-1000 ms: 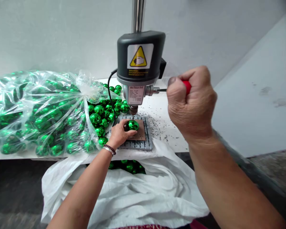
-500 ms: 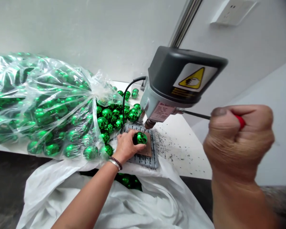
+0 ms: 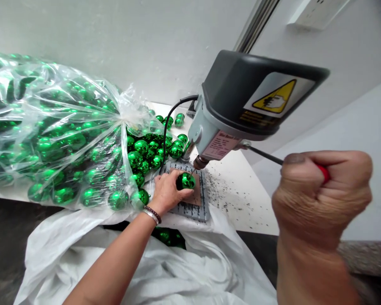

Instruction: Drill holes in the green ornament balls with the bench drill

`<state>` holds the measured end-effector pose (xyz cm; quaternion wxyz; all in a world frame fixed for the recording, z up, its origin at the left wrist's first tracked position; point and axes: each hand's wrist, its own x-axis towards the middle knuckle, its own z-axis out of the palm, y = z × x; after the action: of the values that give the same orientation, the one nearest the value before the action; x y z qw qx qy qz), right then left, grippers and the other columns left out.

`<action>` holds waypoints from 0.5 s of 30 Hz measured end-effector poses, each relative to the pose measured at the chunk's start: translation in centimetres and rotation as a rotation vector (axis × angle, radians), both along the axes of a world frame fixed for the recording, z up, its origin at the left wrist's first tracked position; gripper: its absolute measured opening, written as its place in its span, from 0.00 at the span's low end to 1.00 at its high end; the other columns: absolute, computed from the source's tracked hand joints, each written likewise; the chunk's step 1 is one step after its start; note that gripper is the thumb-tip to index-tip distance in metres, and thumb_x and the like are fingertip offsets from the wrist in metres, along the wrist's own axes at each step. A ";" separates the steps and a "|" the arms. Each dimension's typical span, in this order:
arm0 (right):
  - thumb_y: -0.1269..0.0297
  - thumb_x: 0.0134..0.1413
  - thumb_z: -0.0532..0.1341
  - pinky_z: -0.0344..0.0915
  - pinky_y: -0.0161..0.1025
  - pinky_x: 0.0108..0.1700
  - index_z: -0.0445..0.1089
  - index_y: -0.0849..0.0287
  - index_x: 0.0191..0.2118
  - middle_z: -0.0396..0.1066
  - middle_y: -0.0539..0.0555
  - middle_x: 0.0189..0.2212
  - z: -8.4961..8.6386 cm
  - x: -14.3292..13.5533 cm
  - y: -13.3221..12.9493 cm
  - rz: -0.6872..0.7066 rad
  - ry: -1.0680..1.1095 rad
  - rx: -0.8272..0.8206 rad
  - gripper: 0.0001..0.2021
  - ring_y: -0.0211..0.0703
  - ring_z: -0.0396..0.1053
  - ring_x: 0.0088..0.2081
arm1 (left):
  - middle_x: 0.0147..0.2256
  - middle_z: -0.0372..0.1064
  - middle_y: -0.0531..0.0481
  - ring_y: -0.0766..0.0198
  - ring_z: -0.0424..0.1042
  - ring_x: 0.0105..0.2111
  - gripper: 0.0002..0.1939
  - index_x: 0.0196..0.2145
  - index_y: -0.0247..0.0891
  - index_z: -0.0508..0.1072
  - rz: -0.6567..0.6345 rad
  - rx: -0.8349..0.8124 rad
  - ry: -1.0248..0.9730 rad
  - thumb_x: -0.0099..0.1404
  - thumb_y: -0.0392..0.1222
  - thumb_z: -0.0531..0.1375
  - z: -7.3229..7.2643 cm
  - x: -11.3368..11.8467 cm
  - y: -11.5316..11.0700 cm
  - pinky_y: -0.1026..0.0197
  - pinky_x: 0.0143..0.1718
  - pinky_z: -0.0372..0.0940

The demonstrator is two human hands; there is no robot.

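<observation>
My left hand [image 3: 169, 189] pinches a shiny green bauble [image 3: 188, 181] between thumb and fingers, on a brown board [image 3: 195, 198] that lies on the grey slotted base [image 3: 203, 209] of a bench drill. The thin drill bit [image 3: 193, 172] points down at the bauble's upper side; whether it has gone in I cannot tell. My right hand [image 3: 322, 195] is wrapped round the red-ended feed lever [image 3: 266, 155] of the bench drill [image 3: 231, 106], at the right. Its grip hides most of the red knob.
A clear plastic bag [image 3: 66, 127] full of green baubles lies at the left, with loose baubles [image 3: 142, 148] by its tied neck. Dark shavings [image 3: 228, 192] litter the white table. A black cable [image 3: 167, 127] hangs behind the base. White cloth [image 3: 178, 271] drapes in front.
The drill head looks nearer and larger, and my right hand on the lever sits slightly lower in view. My left hand keeps its hold on the bauble. The camera has shifted a little.
</observation>
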<state>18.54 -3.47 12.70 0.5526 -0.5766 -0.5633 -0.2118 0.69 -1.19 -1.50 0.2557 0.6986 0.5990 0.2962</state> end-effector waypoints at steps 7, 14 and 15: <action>0.55 0.54 0.53 0.56 0.37 0.24 0.61 0.54 0.30 0.60 0.52 0.25 -1.4 -0.9 -0.7 -0.001 0.055 -0.036 0.09 0.39 0.63 0.28 | 0.43 0.76 0.48 0.50 0.71 0.46 0.26 0.52 0.46 0.72 0.010 0.017 0.015 0.56 0.51 0.68 -0.1 0.0 0.0 0.50 0.51 0.58; 0.59 0.50 0.56 0.52 0.34 0.21 0.59 0.55 0.27 0.59 0.49 0.19 -2.7 -0.3 -0.4 0.087 -0.124 0.166 0.07 0.35 0.58 0.20 | 0.43 0.75 0.46 0.50 0.72 0.46 0.27 0.53 0.46 0.71 0.012 0.016 0.018 0.57 0.52 0.68 -0.1 -0.1 0.0 0.50 0.51 0.59; 0.61 0.49 0.57 0.52 0.34 0.20 0.58 0.55 0.27 0.59 0.48 0.18 -2.9 -0.2 -0.4 0.100 -0.172 0.219 0.07 0.34 0.57 0.19 | 0.43 0.75 0.46 0.50 0.72 0.47 0.27 0.53 0.46 0.71 0.013 0.016 0.017 0.57 0.52 0.68 -0.1 -0.1 0.0 0.50 0.51 0.59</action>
<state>18.33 -3.82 9.76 0.5719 -0.4638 -0.6101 -0.2928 0.63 -1.21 -1.64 0.2432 0.6994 0.6032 0.2965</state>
